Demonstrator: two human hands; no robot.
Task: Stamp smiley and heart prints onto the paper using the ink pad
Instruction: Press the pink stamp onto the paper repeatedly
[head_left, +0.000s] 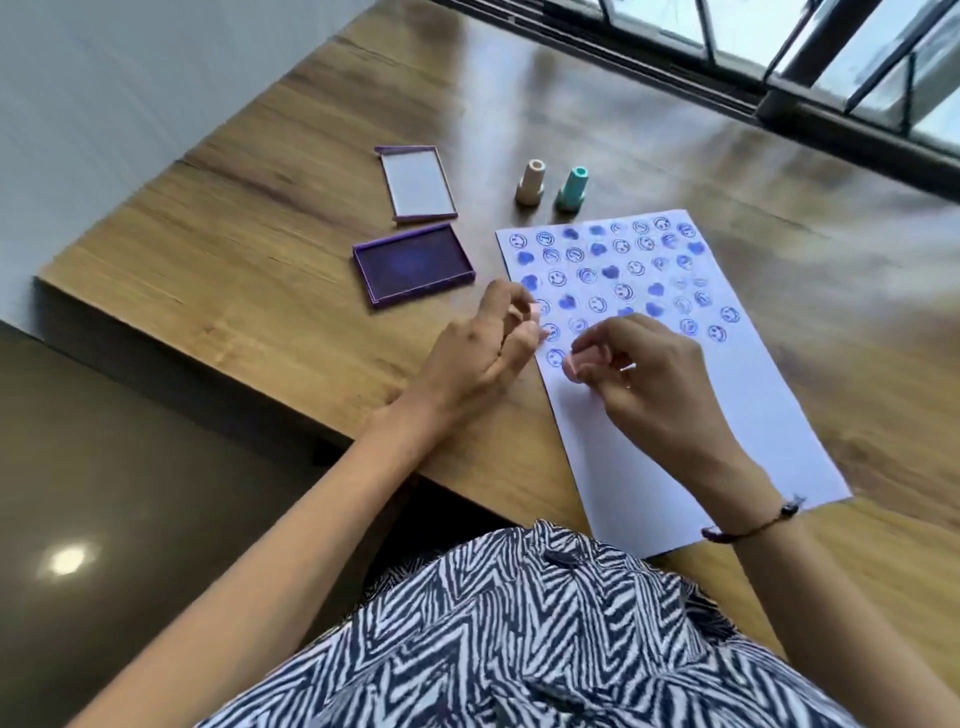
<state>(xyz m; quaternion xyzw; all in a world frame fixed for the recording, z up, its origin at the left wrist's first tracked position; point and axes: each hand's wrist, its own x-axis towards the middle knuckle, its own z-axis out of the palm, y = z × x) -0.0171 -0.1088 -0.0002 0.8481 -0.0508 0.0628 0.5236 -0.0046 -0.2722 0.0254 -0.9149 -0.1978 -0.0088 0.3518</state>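
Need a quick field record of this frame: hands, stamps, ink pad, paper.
left hand: at the paper's left edge, pinching a small pink stamp
right hand: over the paper, pinching a pink stamp, which is on or just above the sheet
ink pad: open, left of the paper
lid: lying beyond the pad
spare stamps: beige stamp and teal stamp upright beyond the paper
paper: top half filled with blue smileys and hearts, near half blank
table: wooden

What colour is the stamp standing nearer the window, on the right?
The right stamp is teal, beside a beige stamp; the head view shows it.
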